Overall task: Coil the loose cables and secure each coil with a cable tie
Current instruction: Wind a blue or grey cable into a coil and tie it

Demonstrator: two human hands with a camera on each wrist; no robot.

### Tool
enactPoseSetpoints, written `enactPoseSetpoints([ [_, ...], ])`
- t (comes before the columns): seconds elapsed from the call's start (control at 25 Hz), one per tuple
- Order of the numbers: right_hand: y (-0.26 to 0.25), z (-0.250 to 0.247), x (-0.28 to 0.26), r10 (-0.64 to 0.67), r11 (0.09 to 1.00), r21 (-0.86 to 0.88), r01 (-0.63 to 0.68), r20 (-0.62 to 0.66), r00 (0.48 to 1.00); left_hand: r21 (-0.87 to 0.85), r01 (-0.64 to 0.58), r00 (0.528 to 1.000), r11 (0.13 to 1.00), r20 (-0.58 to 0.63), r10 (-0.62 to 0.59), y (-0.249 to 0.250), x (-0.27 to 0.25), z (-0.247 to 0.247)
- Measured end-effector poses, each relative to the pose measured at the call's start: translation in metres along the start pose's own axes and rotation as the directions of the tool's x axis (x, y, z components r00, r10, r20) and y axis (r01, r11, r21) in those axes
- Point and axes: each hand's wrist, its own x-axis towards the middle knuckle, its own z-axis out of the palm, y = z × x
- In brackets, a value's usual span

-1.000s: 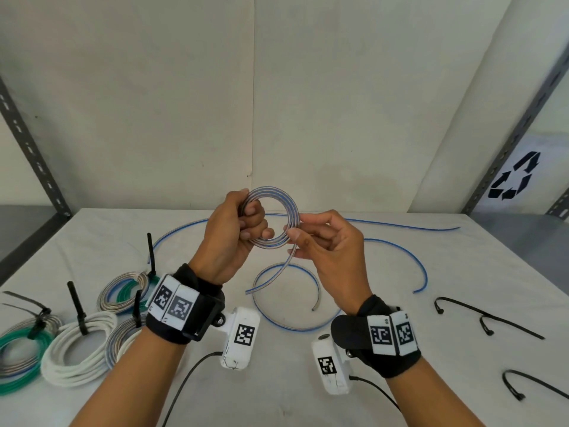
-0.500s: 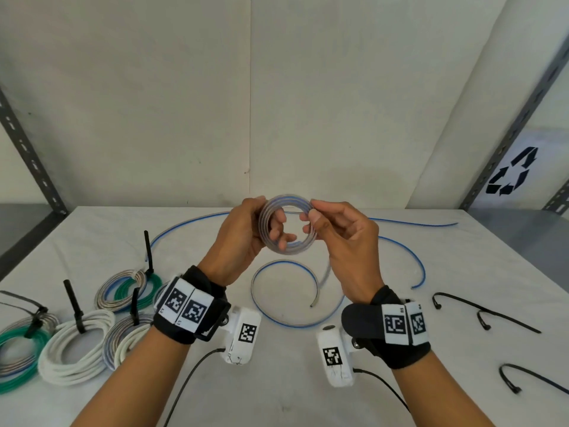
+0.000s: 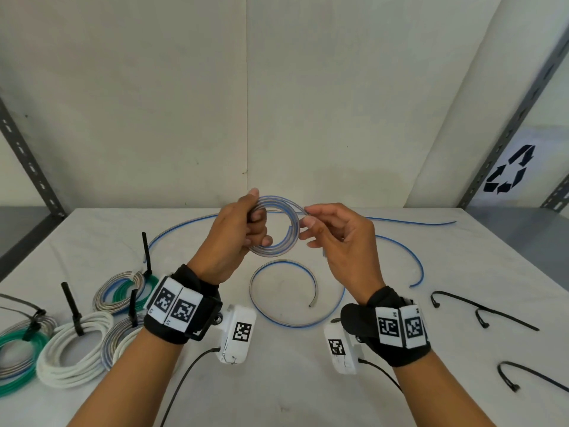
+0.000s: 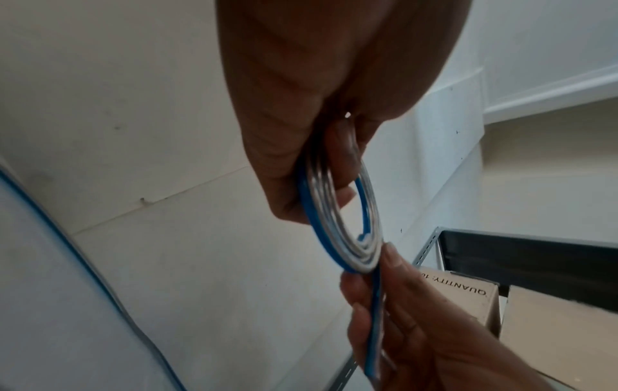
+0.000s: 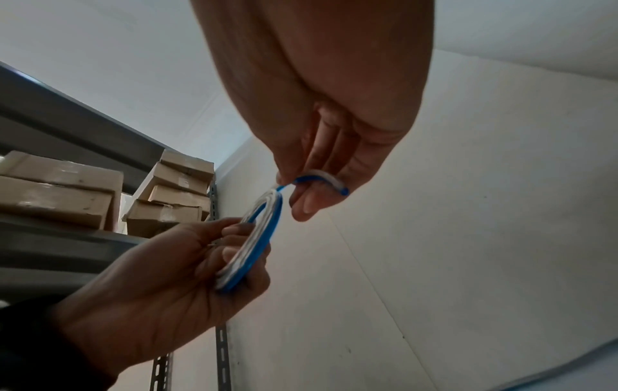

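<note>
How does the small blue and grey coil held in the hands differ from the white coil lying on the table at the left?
The blue and grey cable coil is raised off the table, gripped by the left hand; the white cable coil lies flat on the white table. The held coil has no tie, while a black cable tie binds the white one. The held coil looks smaller. Both are round, with several turns.

light: even, soft | shadows: faint | wrist views: blurred | edges: bowed
</note>
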Motion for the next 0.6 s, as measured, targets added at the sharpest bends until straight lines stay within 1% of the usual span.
enactPoseSetpoints([
  [0.12,0.0,0.01,-0.003,0.054,0.992,0.114,-0.052,-0.017,0.998,-0.142,-0.015,0.999,0.99,-0.04,0.009,0.002,0.002,-0.003],
  [0.2,0.0,0.016,-0.006,0.078,0.981,0.18,-0.075,-0.007,0.997,-0.194,-0.035,0.997,0.98,-0.076,0.02,0.002,0.003,-0.003],
  [0.32,0.0,0.024,-0.01,0.083,0.971,0.226,-0.076,-0.022,0.996,-0.235,-0.061,0.992,0.97,-0.118,0.034,0.002,0.003,-0.003],
  [0.4,0.002,0.028,-0.011,0.07,0.973,0.222,-0.055,-0.059,0.996,-0.246,-0.077,0.99,0.966,-0.136,0.044,0.0,0.003,-0.002],
  [0.6,0.008,0.036,-0.015,0.01,0.992,0.127,0.01,-0.156,0.988,-0.261,-0.091,0.985,0.961,-0.167,0.048,-0.004,0.003,0.004],
])
